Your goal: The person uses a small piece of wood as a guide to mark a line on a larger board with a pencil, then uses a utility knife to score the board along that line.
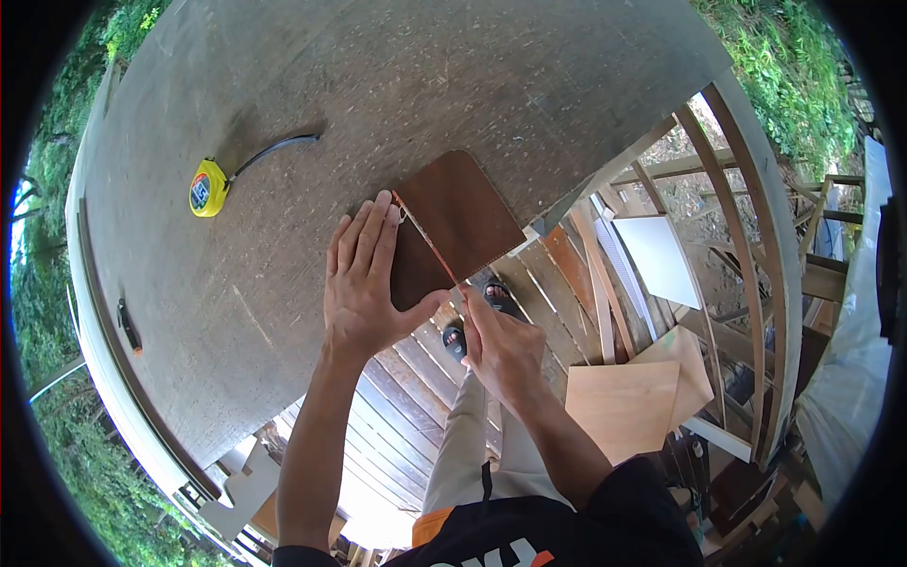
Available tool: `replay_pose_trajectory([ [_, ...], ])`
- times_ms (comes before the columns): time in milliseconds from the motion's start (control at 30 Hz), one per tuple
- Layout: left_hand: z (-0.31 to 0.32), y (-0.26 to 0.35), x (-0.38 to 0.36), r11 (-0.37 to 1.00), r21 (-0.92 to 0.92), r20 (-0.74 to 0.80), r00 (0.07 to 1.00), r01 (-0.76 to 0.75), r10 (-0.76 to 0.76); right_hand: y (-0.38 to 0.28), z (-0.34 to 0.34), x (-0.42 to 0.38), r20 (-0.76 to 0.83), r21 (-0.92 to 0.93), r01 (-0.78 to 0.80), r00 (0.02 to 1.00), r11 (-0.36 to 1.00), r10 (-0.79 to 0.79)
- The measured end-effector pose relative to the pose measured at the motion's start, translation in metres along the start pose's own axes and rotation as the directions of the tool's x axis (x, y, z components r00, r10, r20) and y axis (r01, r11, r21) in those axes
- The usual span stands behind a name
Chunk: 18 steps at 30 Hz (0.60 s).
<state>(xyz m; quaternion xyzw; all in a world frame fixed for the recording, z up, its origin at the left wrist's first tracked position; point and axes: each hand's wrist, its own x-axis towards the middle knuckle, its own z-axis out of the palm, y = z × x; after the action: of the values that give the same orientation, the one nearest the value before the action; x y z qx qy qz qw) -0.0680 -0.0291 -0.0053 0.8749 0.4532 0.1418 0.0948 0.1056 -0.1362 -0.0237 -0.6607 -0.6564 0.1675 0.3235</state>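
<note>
A dark brown board (463, 208) with rounded corners lies at the near edge of the worktable. My left hand (364, 283) is pressed flat on its left part, fingers stretched forward and thumb out to the right. Across the board runs a thin orange-red strip (430, 239), seen edge-on like a narrow blade; its exact kind does not show. My right hand (501, 345) is closed around the near end of this strip, at the board's near edge. The fingers hide the gripped part. A small whitish mark or scrap shows beside my left fingertips.
On the worktable (265, 274) lie a yellow tape measure (209, 188) with a black strap and, far left, a black-handled tool (128, 326). Below right are plywood pieces (622, 406), a white panel (658, 260) and a curved wooden frame (742, 236). Slatted flooring (397, 416) lies below.
</note>
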Motion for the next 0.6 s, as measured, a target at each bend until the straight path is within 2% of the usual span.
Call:
replay_pose_trajectory([
  [467, 0.001, 0.001, -0.001, 1.0, 0.005, -0.004, 1.0, -0.006, 0.006, 0.006, 0.008, -0.002, -0.042, 0.06, 0.004, 0.999, 0.998, -0.002],
  [567, -0.002, 0.003, 0.002, 1.0, 0.001, -0.007, 1.0, 0.022, -0.022, 0.017, 0.013, -0.029, -0.038, 0.092, 0.006, 0.999, 0.996, -0.002],
  [600, -0.003, 0.003, 0.002, 1.0, -0.004, 0.003, 1.0, 0.026, -0.026, 0.021, 0.01, -0.045, 0.001, 0.127, -0.044, 0.999, 0.991, 0.045],
])
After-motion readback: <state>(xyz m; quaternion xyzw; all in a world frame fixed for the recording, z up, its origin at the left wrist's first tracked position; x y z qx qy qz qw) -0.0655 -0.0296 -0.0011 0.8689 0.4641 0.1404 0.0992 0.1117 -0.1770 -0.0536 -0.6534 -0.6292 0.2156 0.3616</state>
